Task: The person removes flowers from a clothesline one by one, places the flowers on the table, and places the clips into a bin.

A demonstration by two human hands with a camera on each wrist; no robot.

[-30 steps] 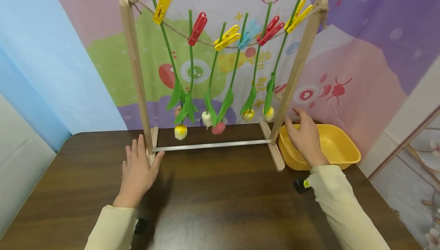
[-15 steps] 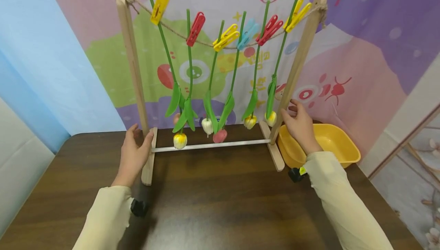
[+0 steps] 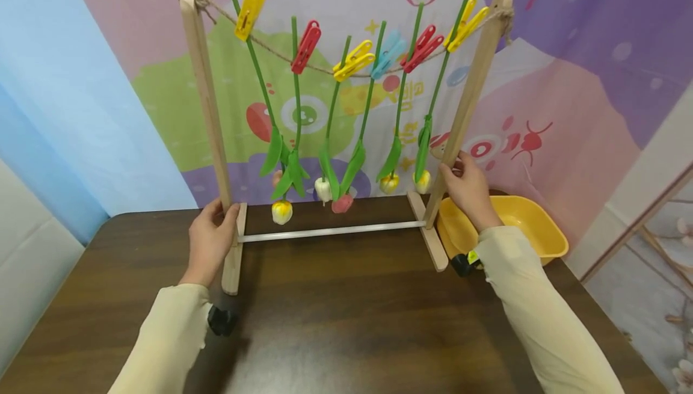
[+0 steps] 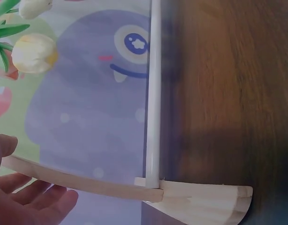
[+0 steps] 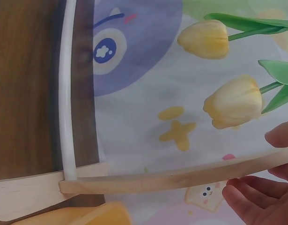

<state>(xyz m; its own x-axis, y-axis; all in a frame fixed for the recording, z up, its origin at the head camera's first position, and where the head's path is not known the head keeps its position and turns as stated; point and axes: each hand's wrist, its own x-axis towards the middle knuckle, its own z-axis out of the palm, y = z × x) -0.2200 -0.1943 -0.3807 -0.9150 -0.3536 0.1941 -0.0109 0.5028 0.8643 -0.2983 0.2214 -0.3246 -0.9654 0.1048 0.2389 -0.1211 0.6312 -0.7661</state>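
Wooden rack (image 3: pixel 213 129) stands on the bench (image 3: pixel 346 310), in front of the printed cloth (image 3: pixel 157 105). Yellow bin (image 3: pixel 533 225) sits just beside its right foot (image 3: pixel 434 251).

Your left grip (image 3: pixel 210 237) is narrow around the left post (image 3: pixel 203 75), low down near the left foot (image 3: pixel 231 270). Your right grip (image 3: pixel 470 192) is around the right post (image 3: pixel 472 93), a bit higher; thumb one side, fingers the other in the right wrist view. Can't tell how hard the left one presses: its camera crops most of that hand.

White rod (image 3: pixel 330 232) ties the posts together at the bottom; up top there's only sagging twine (image 3: pixel 273 50). Six clips pin six tulips to it, heads down.

Handling, my read: light for its size, posts stiff, bare wood not slippery. Top looks likely to flex if you squeeze or spread the posts unevenly. Flowers hang free, so jerks should set them swinging; clips on twine are the weak point.

Best hold: both posts, low, matched heights, even load. Don't pull on twine or stems. Mind the bin on the right.
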